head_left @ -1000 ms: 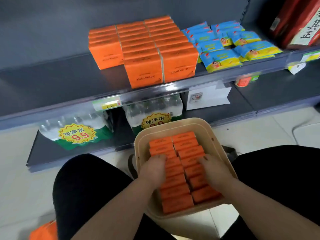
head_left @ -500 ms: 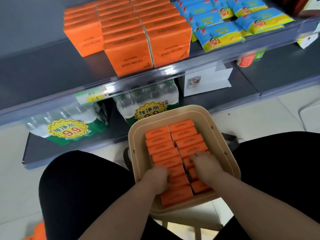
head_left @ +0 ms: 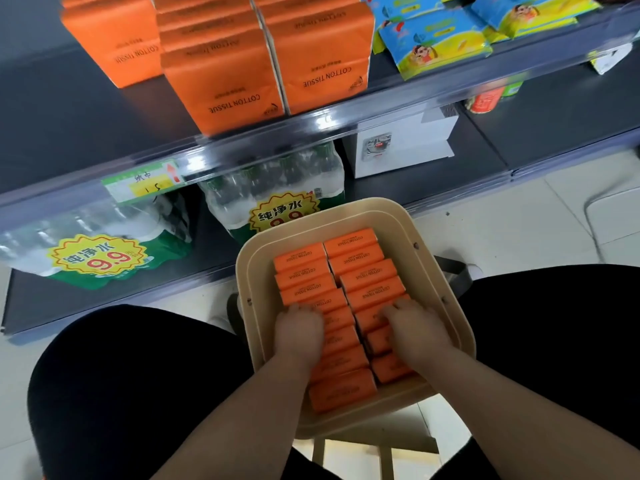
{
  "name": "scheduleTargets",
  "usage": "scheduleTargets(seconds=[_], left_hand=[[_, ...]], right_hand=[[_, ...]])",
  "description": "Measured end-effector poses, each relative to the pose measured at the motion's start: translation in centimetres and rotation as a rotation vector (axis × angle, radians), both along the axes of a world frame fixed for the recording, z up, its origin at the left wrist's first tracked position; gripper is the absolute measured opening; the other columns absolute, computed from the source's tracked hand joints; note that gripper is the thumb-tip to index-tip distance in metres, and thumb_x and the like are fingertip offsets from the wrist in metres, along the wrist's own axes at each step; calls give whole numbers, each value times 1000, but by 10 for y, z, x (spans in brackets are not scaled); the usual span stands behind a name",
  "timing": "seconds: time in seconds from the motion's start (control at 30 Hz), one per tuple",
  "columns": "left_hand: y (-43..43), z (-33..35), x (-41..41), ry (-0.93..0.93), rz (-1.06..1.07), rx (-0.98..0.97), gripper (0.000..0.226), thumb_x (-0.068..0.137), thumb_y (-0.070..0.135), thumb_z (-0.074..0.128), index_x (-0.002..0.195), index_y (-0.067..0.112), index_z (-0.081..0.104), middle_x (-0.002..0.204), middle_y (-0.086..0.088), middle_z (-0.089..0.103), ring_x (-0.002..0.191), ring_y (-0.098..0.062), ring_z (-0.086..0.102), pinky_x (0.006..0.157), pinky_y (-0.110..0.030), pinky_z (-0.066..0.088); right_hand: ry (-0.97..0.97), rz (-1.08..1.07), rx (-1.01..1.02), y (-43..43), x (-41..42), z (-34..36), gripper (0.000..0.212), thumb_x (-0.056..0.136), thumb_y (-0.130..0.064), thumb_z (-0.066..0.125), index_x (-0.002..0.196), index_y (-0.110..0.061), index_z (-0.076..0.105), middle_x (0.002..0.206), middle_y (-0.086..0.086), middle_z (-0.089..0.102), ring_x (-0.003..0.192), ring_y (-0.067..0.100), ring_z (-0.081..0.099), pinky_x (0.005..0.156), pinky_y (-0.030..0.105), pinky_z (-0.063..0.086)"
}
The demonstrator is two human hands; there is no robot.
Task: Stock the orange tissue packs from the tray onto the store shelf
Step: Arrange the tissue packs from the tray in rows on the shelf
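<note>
Fingers [head_left: 298, 310] down among the packs, shelf [head_left: 69, 133] up ahead

Both of the person's hands lay knuckles-up in the beige tray [head_left: 434, 271], which sat between their knees. The left hand [head_left: 299, 329] covered the left column of orange tissue packs [head_left: 351, 244] and the right hand [head_left: 414, 329] the right column. The two hands were level with each other, so neither was nearer the work. On each hand the fingers were bent downward, the tips sunk out of sight between packs. From where I stood I could not tell whether they had clamped on a pack or only rested there.

The packs stood on edge in two columns, every long axis running crosswise to the fingers. Some lay directly under the palms, a few back toward the wrists, and several more rows stretched beyond the fingertips to the tray's far wall.

Farther beyond the fingertips, and higher, the shelf held stocked orange packs [head_left: 225, 84] in rows, with bare dark shelf out past the left fingers. Blue and yellow packets [head_left: 436, 43] sat out past the right fingers, and bottled water [head_left: 273, 188] on the level below.

My guess was that a pack would have to be pinched across its thin width, lifted straight up, then carried forward and upward, with the left hand better placed for the bare stretch
</note>
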State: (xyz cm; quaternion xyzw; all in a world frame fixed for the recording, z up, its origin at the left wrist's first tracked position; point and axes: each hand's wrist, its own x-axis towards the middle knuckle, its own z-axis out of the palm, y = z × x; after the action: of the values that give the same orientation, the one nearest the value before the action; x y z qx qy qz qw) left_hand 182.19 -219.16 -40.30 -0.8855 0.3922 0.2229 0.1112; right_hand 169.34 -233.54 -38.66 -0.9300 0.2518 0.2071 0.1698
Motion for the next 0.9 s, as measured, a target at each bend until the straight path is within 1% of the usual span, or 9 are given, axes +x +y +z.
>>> scheduleTargets(seconds=[0.1,0.23,0.37,0.5,0.6,0.7,0.8,0.83,0.9], left_hand=[[-7,-1,1,-69,-120,25,23,89,9,44,98,19,64,108,-3,63,106,-23,53,90,-36,41],[-14,4,7,-71,-210,32,21,90,10,44,90,19,63,101,-4,64,102,-22,55,91,-37,39],[-11,18,10,-63,-137,-6,16,87,13,50,87,21,63,98,-1,62,99,-19,55,90,-34,39],[-9,53,18,-115,-45,-128,13,84,16,53,83,24,61,94,3,59,96,-18,52,86,-34,41],[-3,76,27,-128,49,-234,13,85,18,52,93,23,61,100,2,57,98,-20,53,76,-33,47],[1,85,37,-91,149,-303,11,90,19,51,99,22,56,95,1,60,85,-18,56,63,-29,41],[0,74,43,-106,124,-274,12,93,20,48,104,22,51,84,3,54,73,-16,52,59,-29,40],[0,67,41,-105,99,-250,13,94,19,46,107,21,49,82,4,51,71,-16,51,58,-29,41],[1,51,38,-94,76,-225,18,96,19,41,114,19,44,85,3,55,72,-16,57,59,-30,46]], right_hand=[[-1,-24,14,-3,2,-2,33,89,-18,47,118,-30,54,124,-4,51,119,18,46,95,36,39],[-25,-26,2,-5,7,-2,32,91,-18,44,118,-29,55,123,-4,52,117,18,47,93,36,40],[-51,-15,-51,-11,20,-1,31,91,-17,42,118,-26,55,120,-2,54,112,20,49,88,35,39],[-44,3,-67,-19,34,-6,33,91,-14,42,121,-25,51,122,-1,54,115,21,48,90,37,39],[-29,15,-55,-16,37,-14,35,92,-14,40,125,-24,48,125,-1,53,119,21,47,92,38,38],[-9,32,-60,-12,37,-21,33,94,-15,38,125,-24,47,128,0,52,122,22,44,93,38,38],[-3,67,-94,-10,39,-22,31,95,-18,37,124,-24,47,129,1,51,123,23,44,94,39,37],[-5,86,-113,-10,39,-21,30,95,-18,37,123,-24,48,128,1,51,122,23,44,95,39,37],[-11,126,-157,-12,39,-20,30,95,-19,38,123,-24,48,127,0,52,120,22,46,95,38,36]])
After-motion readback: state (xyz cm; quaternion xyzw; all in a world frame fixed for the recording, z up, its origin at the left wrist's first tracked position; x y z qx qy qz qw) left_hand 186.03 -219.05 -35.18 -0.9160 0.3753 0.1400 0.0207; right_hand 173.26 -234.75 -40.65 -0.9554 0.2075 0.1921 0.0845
